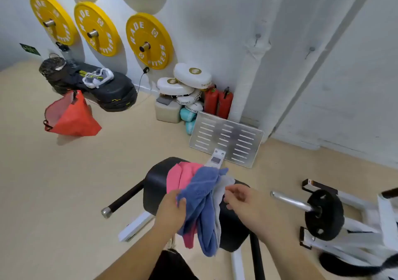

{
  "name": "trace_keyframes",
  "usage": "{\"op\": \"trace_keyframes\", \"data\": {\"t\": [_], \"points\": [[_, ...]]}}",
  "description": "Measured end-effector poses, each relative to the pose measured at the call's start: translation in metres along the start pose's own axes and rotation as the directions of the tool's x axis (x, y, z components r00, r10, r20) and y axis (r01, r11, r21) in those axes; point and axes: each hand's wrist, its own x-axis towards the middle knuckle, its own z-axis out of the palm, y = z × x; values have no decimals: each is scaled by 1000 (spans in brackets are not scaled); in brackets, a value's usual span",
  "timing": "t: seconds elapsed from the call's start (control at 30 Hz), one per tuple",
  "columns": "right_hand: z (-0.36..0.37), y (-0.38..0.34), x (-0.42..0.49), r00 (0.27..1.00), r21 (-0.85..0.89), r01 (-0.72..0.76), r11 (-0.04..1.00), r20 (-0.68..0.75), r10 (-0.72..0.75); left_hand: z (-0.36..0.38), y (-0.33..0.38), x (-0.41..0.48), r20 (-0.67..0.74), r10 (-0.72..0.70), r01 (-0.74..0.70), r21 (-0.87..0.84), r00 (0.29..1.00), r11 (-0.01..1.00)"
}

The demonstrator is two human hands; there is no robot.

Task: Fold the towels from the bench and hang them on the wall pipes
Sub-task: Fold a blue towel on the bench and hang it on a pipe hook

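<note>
A blue towel (204, 195), a pink towel (181, 177) and a pale grey towel (221, 191) lie bunched on the black padded bench (154, 182) at the bottom centre. My left hand (172, 213) grips the blue towel's left edge, thumb curled over the cloth. Just to the towels' right, my right hand (243, 200) hovers with loosely bent fingers near the grey towel and holds nothing. White wall pipes (247, 79) rise along the wall behind the bench.
A metal footplate (228, 137) stands beyond the bench. Yellow weight plates (150, 40) hang on the wall. White pads and red extinguishers (217, 103) sit at the wall's base. An orange bag (71, 116) lies on the floor at left. A barbell plate (325, 215) is at right.
</note>
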Motion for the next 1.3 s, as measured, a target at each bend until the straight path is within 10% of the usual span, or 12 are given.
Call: {"op": "trace_keyframes", "data": {"t": [0.4,0.67,0.97,1.3], "points": [[82,-6,75,959,146,-282,948,23,282,-17,-11,105,400,71,-130,123,914,984],[81,4,70,947,64,-283,957,174,268,-11,11,90,410,188,-308,248,892,919],[11,-63,47,983,-14,141,990,121,-138,-62,119,50,395,488,-527,-9,778,850],[-46,-136,33,865,66,341,938,-414,-285,-120,194,43,189,563,-490,-325,805,809]]}}
